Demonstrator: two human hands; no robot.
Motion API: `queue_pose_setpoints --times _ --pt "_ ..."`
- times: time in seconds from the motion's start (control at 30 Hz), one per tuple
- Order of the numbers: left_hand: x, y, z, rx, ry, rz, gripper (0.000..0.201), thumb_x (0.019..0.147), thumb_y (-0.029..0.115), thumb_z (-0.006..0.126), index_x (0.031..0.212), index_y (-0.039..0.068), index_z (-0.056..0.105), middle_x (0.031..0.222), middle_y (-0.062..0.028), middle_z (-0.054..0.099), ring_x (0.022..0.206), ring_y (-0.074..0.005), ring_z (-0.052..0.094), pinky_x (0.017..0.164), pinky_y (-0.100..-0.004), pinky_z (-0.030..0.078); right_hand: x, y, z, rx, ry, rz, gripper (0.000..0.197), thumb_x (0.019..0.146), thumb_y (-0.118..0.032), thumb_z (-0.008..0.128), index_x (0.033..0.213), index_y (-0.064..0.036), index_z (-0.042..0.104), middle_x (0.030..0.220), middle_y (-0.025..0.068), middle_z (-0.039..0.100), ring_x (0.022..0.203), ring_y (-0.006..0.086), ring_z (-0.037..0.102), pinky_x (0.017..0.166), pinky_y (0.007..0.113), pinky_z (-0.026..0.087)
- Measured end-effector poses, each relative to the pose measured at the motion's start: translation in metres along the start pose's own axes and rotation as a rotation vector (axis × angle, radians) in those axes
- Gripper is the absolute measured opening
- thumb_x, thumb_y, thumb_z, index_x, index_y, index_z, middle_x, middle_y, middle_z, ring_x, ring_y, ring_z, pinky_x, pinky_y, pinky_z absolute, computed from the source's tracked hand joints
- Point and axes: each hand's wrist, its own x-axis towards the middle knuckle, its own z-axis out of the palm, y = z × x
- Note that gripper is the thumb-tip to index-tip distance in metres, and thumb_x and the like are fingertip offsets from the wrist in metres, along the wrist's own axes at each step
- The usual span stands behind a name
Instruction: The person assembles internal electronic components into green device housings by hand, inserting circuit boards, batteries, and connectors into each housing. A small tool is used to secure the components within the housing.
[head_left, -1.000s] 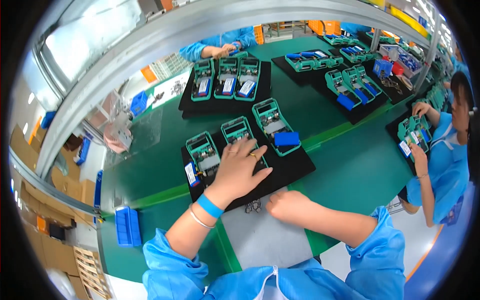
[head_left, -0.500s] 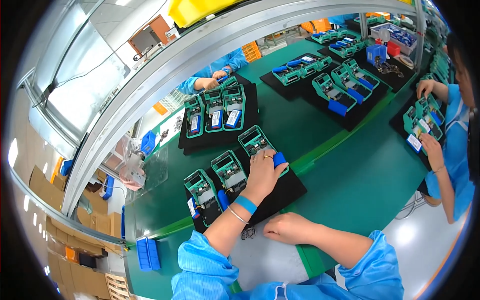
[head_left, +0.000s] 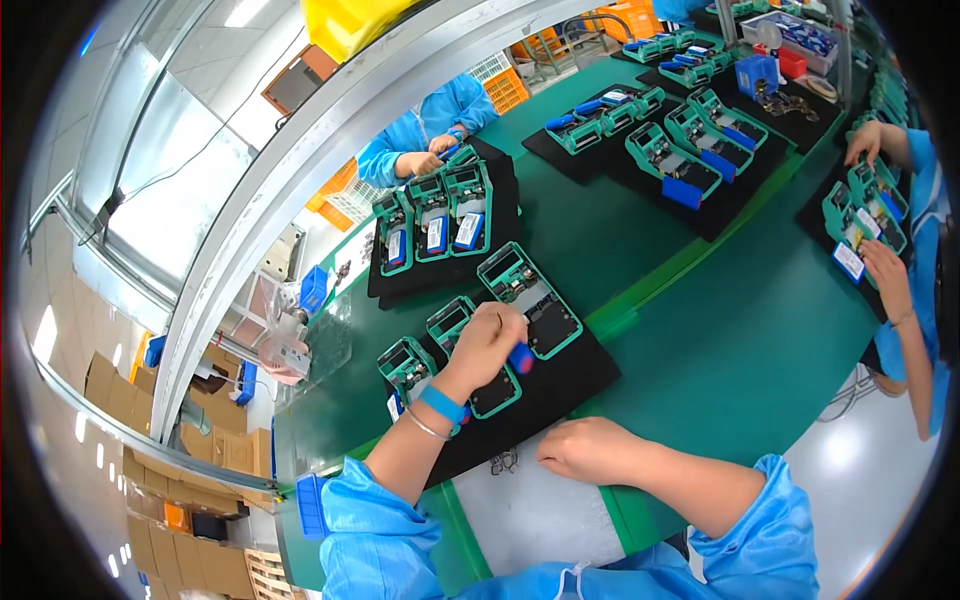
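My left hand (head_left: 488, 345) is closed around a blue battery pack (head_left: 521, 358), over the middle one of three green-framed device housings. Its fingers partly hide the pack and the middle housing (head_left: 495, 397). To the right lies another housing (head_left: 553, 325), its lower compartment showing dark and bare. The left housing (head_left: 405, 362) is partly covered by my wrist, with a labelled blue pack beside it. All three lie on a black mat (head_left: 580, 385). My right hand (head_left: 585, 447) rests curled at the mat's near edge; whatever is inside it is hidden. Small metal clips (head_left: 505, 461) lie beside it.
Across the table a person's hands (head_left: 425, 160) work at another mat (head_left: 505, 215) of housings. At the right another person handles housings (head_left: 865, 215). More housings (head_left: 680, 165) lie farther back. A metal frame beam (head_left: 250, 190) crosses the left side; a blue bin (head_left: 311, 505) sits at lower left.
My left hand has moved left from the right housing to the middle one, taking the blue battery pack with it. My right hand stays curled in place. The view has shifted slightly.
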Motion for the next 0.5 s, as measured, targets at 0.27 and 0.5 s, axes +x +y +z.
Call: queue_pose_setpoints --times 0.27,0.5 --pt "-0.024 0.022 0.005 0.181 0.058 0.068 0.051 0.088 0.007 0.064 0.138 0.011 0.051 0.155 -0.0232 0.038 0.133 -0.0416 0.051 0.107 -0.0409 0.045 0.009 0.0 -0.009 -0.04 0.017 0.007 0.012 0.087 -0.014 0.062 0.082 -0.0056 0.068 0.082 0.0123 0.069 0.081 0.034 0.069 0.073 0.046 0.057" --pt "-0.023 0.022 0.028 0.484 -0.002 0.068 0.06 0.088 0.038 0.072 0.138 0.007 0.06 0.143 -0.0261 0.051 0.139 -0.0435 0.042 0.117 -0.0492 0.034 0.012 -0.008 -0.011 -0.064 0.082 0.026 0.007 0.086 -0.014 0.068 0.084 -0.0068 0.07 0.08 0.0083 0.068 0.079 0.0292 0.069 0.07 0.042 0.057"
